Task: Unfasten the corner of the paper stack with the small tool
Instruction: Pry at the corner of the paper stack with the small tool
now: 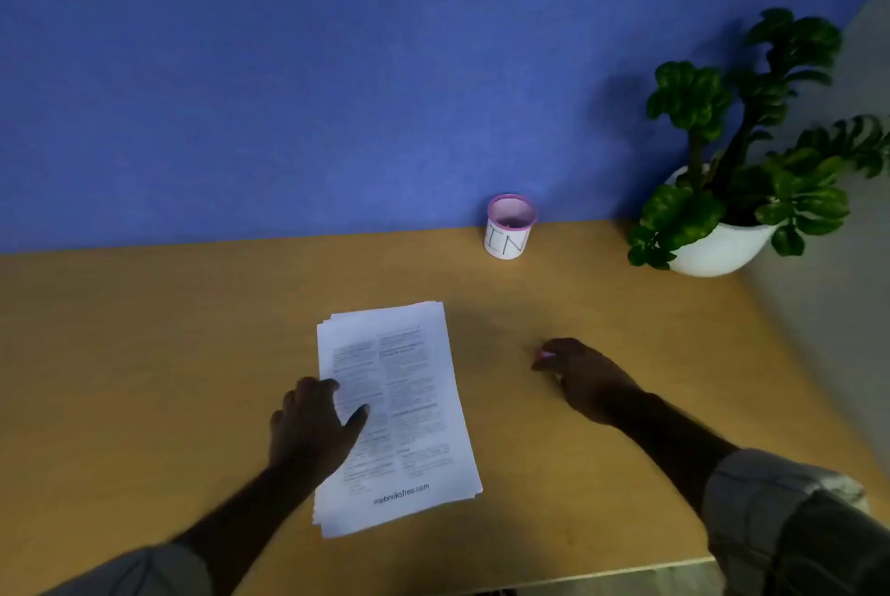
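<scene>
Two hands rest on the wooden desk (144,354). The left hand (310,427), fingers spread, presses flat on the paper stack (409,403) lying mid-desk. The right hand (582,379), well apart from the stack, curls around something small and pale; whether this is the tool, or how tightly it is held, cannot be told.

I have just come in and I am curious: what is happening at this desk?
A person's left hand presses on a printed paper stack lying on the wooden desk. The right hand rests to its right, closed around something small and pinkish, too blurred to identify. The stack's corners are untouched.
</scene>
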{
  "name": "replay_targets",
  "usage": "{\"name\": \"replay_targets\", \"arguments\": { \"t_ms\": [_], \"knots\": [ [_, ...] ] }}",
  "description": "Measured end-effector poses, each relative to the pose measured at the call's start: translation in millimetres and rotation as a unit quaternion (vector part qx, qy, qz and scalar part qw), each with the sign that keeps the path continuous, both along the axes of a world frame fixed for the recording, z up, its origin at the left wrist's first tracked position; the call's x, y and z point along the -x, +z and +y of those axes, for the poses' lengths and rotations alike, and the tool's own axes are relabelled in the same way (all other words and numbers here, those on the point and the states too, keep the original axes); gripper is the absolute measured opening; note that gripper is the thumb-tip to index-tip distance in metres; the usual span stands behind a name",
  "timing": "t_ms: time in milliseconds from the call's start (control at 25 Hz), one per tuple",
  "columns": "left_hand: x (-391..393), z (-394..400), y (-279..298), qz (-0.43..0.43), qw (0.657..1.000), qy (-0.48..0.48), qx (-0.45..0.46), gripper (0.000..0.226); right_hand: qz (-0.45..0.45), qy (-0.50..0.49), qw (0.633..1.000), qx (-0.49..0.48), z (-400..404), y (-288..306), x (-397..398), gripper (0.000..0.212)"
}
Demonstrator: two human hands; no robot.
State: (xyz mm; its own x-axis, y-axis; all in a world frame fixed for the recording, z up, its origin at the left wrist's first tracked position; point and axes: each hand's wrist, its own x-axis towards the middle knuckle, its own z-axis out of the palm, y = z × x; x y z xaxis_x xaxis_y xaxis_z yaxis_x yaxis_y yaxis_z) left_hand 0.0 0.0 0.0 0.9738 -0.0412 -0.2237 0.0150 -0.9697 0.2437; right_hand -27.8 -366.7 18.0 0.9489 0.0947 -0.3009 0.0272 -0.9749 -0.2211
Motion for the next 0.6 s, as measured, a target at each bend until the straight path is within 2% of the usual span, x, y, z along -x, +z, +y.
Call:
{"name": "replay_targets", "arguments": {
  "t_ms": [80, 160, 280, 360, 480, 600],
  "knots": [
    [6.4, -5.9, -6.3, 0.036, 0.992, 0.121, 0.021, 0.075, 0.009, 0.021, 1.000, 0.022, -11.0, -7.7, -1.1, 0.049],
    [16.7, -13.5, -11.0, 0.070, 0.983, 0.165, 0.023, 0.085, 0.006, 0.047, 0.998, 0.041, -17.7, -20.8, -0.3, 0.055],
    [20.8, -20.6, -15.1, 0.086, 0.986, 0.144, 0.005, 0.087, -0.032, 0.092, 0.992, 0.081, -21.3, -38.2, -1.7, 0.055],
    [17.5, -18.3, -20.6, 0.088, 0.987, 0.133, 0.025, 0.085, -0.051, 0.098, 0.989, 0.098, -21.2, -41.5, -5.9, 0.051],
    [13.3, -12.7, -27.5, 0.089, 0.984, 0.142, 0.067, 0.093, -0.075, 0.086, 0.990, 0.089, -17.9, -39.9, -14.0, 0.040],
    [8.3, -8.3, -30.7, 0.093, 0.981, 0.160, 0.062, 0.101, -0.092, 0.091, 0.987, 0.096, -11.9, -38.4, -15.9, 0.030]
  ]
}}
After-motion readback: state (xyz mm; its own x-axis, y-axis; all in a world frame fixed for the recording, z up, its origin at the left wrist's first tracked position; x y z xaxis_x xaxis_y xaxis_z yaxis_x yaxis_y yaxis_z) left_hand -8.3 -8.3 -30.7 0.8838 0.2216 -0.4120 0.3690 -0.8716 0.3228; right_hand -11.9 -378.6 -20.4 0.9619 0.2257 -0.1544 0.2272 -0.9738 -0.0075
